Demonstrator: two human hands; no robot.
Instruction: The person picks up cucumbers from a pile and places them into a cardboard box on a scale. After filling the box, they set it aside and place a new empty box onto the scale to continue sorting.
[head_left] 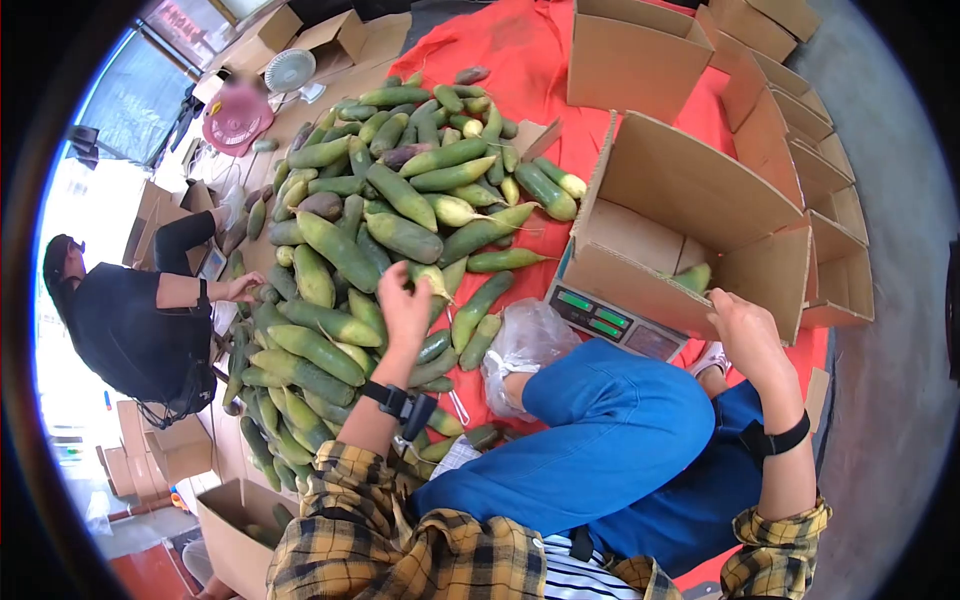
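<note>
We see only part of one green radish [691, 277] inside the open box [640, 275], because the front wall of the box hides the rest. Our right hand [748, 333] is bent at the box's front rim, right by that radish. We cannot tell if its fingers hold the radish, pinch the rim or just rest there. Our left hand [404, 302] is well to the left of the box, over the big radish pile [310, 260]. Its fingers are curled by a radish with a pale tip [435, 281]. The hand covers part of it, so we cannot tell if they are closed on it.

The radishes are long, fat and smooth, with pointy ends. The box is stiff brown cardboard, and it sits on a flat scale [650, 342] whose green numbers are too small for us to read. Left of the box is a thin, wrinkly plastic bag [525, 345].

The box is wide open on top. A strip of red sheet [545, 285] shows between it and the pile. More boxes [840, 235] stand close on the box's right, so room there is tight. Our blue trousers [610, 430] are just in front of the box.
</note>
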